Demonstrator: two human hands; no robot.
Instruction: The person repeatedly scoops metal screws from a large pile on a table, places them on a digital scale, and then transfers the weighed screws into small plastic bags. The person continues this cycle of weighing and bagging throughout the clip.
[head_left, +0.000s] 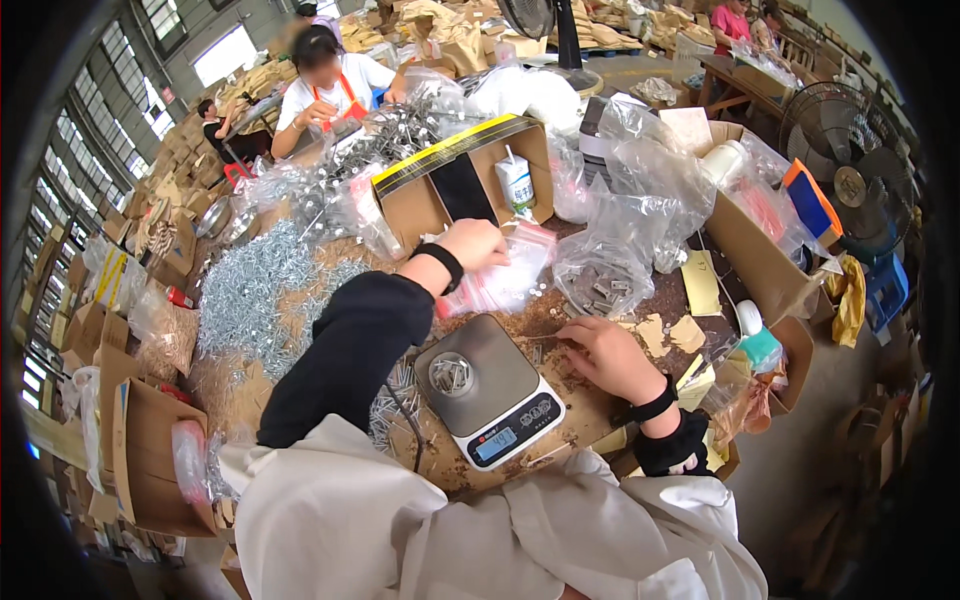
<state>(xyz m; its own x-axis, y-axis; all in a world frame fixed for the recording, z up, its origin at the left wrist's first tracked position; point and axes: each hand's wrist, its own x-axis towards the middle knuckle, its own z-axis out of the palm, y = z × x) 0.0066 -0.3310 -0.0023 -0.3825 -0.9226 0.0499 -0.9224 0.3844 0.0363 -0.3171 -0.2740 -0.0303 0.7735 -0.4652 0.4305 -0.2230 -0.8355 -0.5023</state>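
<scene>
My left hand (474, 244) reaches across the table to a pile of clear zip bags (520, 268) with red edges. Its fingers are curled down on the bags, with the tips partly hidden. To the right of the scale, my right hand (612, 358) hovers low over the tabletop, fingers apart and holding nothing I can see. Between my arms stands a digital kitchen scale (492, 385) with a steel plate and a lit display. A small round dish (451, 375) of metal screws rests on that plate.
A heap of silvery screws (255, 300) covers the table's left side. Behind the bags sits an open cardboard box (420, 200) holding a drink carton (515, 182). Clear plastic bags (640, 190) crowd the right. Across the table a person (335, 85) works beside piled metal parts (370, 145).
</scene>
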